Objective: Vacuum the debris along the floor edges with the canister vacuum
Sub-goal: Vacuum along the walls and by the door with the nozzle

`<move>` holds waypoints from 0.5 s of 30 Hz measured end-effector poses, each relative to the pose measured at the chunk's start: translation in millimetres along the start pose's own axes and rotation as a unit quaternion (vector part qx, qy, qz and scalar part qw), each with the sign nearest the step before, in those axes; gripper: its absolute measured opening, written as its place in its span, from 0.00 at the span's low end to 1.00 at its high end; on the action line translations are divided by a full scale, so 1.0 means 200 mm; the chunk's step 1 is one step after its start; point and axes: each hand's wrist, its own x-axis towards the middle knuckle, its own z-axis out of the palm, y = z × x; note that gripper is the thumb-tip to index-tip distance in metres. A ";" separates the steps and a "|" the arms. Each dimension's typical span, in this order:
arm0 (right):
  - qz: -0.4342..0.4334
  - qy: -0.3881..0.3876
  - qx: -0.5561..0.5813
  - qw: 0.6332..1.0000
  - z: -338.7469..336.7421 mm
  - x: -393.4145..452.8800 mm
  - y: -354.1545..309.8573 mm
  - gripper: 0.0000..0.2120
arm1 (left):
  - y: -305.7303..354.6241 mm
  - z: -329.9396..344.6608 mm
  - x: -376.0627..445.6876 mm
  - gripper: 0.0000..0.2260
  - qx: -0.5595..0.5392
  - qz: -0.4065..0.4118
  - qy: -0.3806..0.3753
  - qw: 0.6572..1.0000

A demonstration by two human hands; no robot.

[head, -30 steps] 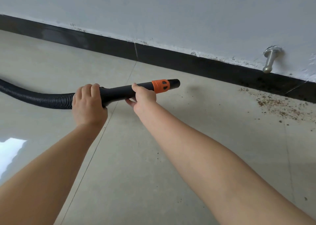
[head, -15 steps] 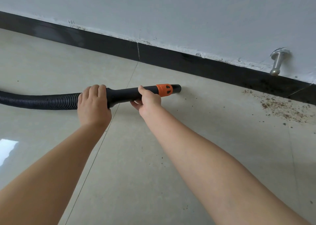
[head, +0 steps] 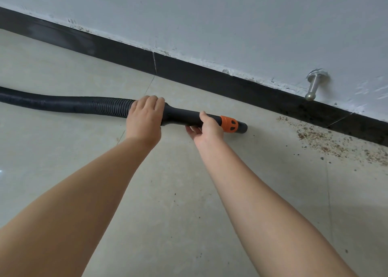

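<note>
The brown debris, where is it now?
In the head view the debris lies on the floor at the right, along the black baseboard, below the metal door stopper.

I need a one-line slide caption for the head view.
Both hands, left and right, hold the hose, its nozzle short of debris.

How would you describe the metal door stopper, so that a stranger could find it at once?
Follow the black baseboard along the grey wall to the right. Just above it, over the brown debris on the floor, the door stopper sticks out of the wall. It is the only shiny metal peg here, with a rounded tip.
</note>
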 end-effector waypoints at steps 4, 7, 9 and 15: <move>-0.014 0.023 0.034 0.999 -0.12 0.01 -0.08 0.20 | 0.13 0.04 0.02 0.21 -0.010 0.032 0.001 0.999; -0.014 0.024 0.042 0.999 -0.16 0.01 -0.12 0.20 | 0.18 0.05 0.02 0.21 -0.012 0.042 0.005 0.999; -0.012 0.017 0.035 0.999 -0.16 0.01 -0.12 0.20 | 0.18 0.06 0.01 0.21 -0.009 0.061 0.036 0.997; 0.018 -0.020 -0.023 0.999 -0.06 -0.04 0.06 0.19 | 0.02 0.07 -0.16 0.22 0.047 0.006 0.087 0.995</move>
